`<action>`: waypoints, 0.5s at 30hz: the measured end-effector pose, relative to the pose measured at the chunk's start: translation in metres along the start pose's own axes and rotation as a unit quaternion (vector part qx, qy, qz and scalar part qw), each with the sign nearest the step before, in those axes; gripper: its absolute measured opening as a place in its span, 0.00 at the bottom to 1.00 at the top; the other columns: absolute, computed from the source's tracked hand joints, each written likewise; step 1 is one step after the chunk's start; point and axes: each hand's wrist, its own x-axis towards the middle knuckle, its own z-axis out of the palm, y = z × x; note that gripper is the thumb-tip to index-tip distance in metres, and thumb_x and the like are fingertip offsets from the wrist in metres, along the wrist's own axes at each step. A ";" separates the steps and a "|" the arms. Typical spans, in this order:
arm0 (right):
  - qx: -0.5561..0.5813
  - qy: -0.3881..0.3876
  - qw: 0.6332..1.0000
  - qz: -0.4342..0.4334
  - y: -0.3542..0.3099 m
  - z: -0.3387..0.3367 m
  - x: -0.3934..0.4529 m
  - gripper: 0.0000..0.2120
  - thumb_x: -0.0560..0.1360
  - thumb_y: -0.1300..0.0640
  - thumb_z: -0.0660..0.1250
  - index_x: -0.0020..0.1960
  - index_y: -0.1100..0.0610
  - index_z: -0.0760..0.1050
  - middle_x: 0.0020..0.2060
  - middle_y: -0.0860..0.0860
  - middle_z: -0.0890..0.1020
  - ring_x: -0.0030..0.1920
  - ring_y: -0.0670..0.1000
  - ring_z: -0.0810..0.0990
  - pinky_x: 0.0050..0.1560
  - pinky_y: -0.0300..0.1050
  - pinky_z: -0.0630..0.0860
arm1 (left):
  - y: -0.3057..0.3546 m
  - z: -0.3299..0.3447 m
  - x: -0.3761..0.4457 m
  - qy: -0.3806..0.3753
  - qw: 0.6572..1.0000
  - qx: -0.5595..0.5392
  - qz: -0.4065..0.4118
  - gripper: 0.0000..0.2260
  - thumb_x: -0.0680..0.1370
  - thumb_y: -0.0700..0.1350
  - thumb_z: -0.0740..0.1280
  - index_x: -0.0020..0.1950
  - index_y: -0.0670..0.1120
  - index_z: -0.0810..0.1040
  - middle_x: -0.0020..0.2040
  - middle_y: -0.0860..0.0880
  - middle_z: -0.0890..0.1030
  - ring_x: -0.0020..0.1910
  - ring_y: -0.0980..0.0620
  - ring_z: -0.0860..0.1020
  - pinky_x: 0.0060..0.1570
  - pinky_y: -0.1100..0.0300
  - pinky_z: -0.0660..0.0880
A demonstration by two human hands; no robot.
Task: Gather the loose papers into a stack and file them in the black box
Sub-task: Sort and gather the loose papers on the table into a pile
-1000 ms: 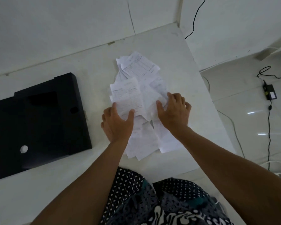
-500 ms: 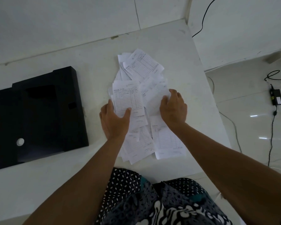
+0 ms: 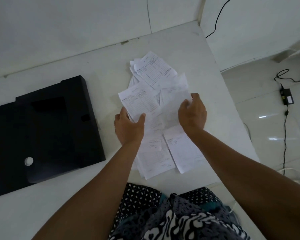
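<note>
The papers [image 3: 156, 104] are thin, matt white printed sheets on a smooth, matt white bench [image 3: 59, 196], left of them a matt black box [image 3: 42, 132], right a glossy tiled floor [image 3: 267, 127].

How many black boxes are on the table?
1: the black box lies flat on the table, left of the papers. None seems hidden.
</note>
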 end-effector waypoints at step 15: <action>-0.161 -0.050 0.983 -0.076 -0.005 0.026 -0.032 0.36 0.75 0.31 0.59 0.73 0.55 0.66 0.68 0.54 0.72 0.67 0.57 0.70 0.67 0.59 0.65 | -0.011 -0.003 0.004 -0.039 0.991 0.044 0.118 0.18 0.76 0.51 0.71 0.64 0.47 0.77 0.59 0.48 0.79 0.60 0.49 0.75 0.54 0.60 0.73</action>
